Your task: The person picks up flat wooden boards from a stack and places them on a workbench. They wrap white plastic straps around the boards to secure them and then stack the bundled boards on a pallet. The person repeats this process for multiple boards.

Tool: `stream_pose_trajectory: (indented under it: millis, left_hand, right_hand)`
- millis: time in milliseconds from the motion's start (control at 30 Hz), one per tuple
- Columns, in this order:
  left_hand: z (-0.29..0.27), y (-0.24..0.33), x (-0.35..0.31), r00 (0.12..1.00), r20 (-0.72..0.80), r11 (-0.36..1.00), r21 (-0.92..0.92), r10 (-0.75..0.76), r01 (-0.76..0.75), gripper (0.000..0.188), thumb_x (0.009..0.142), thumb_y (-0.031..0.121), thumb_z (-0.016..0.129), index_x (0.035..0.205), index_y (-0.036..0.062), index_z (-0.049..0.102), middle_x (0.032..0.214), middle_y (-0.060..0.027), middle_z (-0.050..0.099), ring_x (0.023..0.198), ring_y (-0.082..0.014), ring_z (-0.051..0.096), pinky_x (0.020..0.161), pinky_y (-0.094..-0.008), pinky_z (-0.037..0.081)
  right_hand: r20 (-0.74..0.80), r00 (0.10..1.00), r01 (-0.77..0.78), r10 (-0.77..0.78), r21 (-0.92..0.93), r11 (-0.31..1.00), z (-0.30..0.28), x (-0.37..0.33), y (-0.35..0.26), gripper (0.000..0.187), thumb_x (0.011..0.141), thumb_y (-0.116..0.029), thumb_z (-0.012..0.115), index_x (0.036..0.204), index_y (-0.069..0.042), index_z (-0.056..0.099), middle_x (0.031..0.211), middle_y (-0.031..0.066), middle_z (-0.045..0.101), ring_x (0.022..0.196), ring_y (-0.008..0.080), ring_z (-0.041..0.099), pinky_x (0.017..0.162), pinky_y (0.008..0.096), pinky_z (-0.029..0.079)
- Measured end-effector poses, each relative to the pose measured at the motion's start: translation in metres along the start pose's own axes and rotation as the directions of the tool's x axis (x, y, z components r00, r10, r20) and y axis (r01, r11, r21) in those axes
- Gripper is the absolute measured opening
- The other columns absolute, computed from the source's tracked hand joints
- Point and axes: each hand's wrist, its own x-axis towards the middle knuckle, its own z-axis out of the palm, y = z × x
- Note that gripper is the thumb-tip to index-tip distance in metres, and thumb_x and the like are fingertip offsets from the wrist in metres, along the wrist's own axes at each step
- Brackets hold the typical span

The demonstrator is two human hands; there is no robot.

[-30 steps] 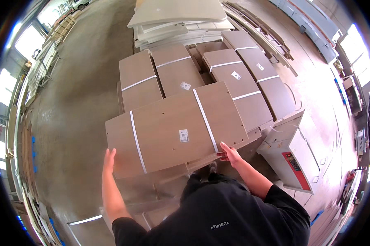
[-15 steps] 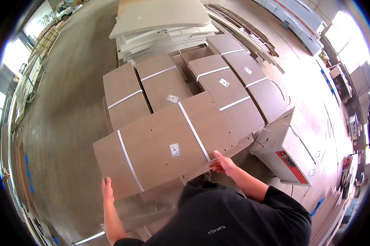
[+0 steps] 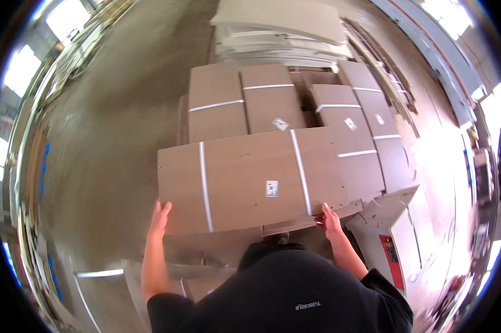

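Note:
A flat bundle of brown boards (image 3: 245, 180), bound with two white straps and bearing a white label, lies crosswise in front of me on top of other boards. My left hand (image 3: 159, 219) holds its near left corner, thumb up along the side. On the near edge, just right of the right-hand strap, my right hand (image 3: 330, 219) grips the bundle with the thumb on top and the fingers curled at the edge. The undersides of both grips are partly hidden.
Beyond the bundle stand several strapped stacks of brown boards (image 3: 270, 105). Farther back lies a pile of pale panels (image 3: 278, 22), with long strips (image 3: 378, 66) beside it. A light grey cabinet with a red control panel (image 3: 392, 255) stands close on my right.
My view has turned, so the scene sits straighter and farther right. The bundle lies less slanted in the picture, and both hands are still at its near corners.

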Motion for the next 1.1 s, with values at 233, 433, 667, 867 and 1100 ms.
stream_pose_trajectory:
  millis: [233, 433, 667, 867, 1100]
  left_hand:
    - [0.003, -0.009, 0.0, 0.979, -0.18, 0.961, 0.274, 0.094, -0.042, 0.053, 0.104, 0.037, 0.06, 0.144, 0.0039, 0.05, 0.136, -0.0112, 0.063, 0.126, -0.0221, 0.059, 0.106, -0.0363, 0.046]
    - [0.03, 0.004, -0.039, 0.916, -0.38, 0.784, 0.605, 0.13, 0.14, 0.059, 0.1, 0.043, 0.062, 0.141, 0.0012, 0.051, 0.136, -0.0217, 0.063, 0.126, -0.0418, 0.058, 0.104, -0.0466, 0.047]
    - [0.114, -0.141, -0.182, 0.352, -0.817, 0.866, 0.499, 0.456, 0.037, 0.047, 0.099, 0.026, 0.064, 0.137, 0.0013, 0.053, 0.132, -0.0179, 0.06, 0.121, -0.0343, 0.058, 0.103, -0.0438, 0.046]
    - [0.287, -0.399, -0.403, 0.728, -0.609, 0.863, 0.134, -0.316, 0.487, 0.032, 0.093, 0.03, 0.058, 0.102, 0.0013, 0.068, 0.103, -0.0229, 0.071, 0.098, -0.0413, 0.067, 0.084, -0.0499, 0.052]
    - [0.418, -0.483, -0.592, 0.372, -0.344, 0.495, -0.733, -0.862, 0.467, 0.03, 0.099, 0.031, 0.059, 0.084, 0.0063, 0.068, 0.072, -0.0076, 0.066, 0.063, -0.0183, 0.062, 0.056, -0.0366, 0.051]
  right_hand:
    - [0.028, 1.0, -0.007, 0.006, 0.023, 1.0, 0.0, 0.0, 0.001, 0.049, 0.098, -0.058, 0.065, 0.108, -0.011, 0.064, 0.093, 0.0049, 0.072, 0.081, 0.016, 0.068, 0.063, 0.0321, 0.054]
    - [0.06, 0.995, 0.081, -0.084, 0.058, 0.995, -0.015, 0.021, 0.012, 0.048, 0.098, -0.057, 0.065, 0.105, -0.01, 0.064, 0.095, 0.0084, 0.074, 0.072, 0.0151, 0.064, 0.061, 0.0315, 0.052]
    - [0.152, 0.982, 0.11, -0.108, -0.005, 0.994, -0.013, 0.024, 0.02, 0.058, 0.097, -0.064, 0.061, 0.113, -0.008, 0.062, 0.094, 0.0082, 0.074, 0.067, 0.0136, 0.059, 0.059, 0.0282, 0.047]
    - [0.216, 0.969, 0.139, -0.117, -0.09, 0.986, -0.026, 0.03, 0.031, 0.071, 0.095, -0.071, 0.057, 0.132, -0.01, 0.054, 0.089, 0.0059, 0.067, 0.061, 0.0115, 0.048, 0.056, 0.0275, 0.04]
    - [0.241, 0.964, 0.149, -0.109, -0.153, 0.977, -0.012, 0.015, 0.029, 0.071, 0.089, -0.083, 0.053, 0.095, -0.013, 0.061, 0.081, 0.0026, 0.062, 0.06, 0.013, 0.046, 0.056, 0.027, 0.038]
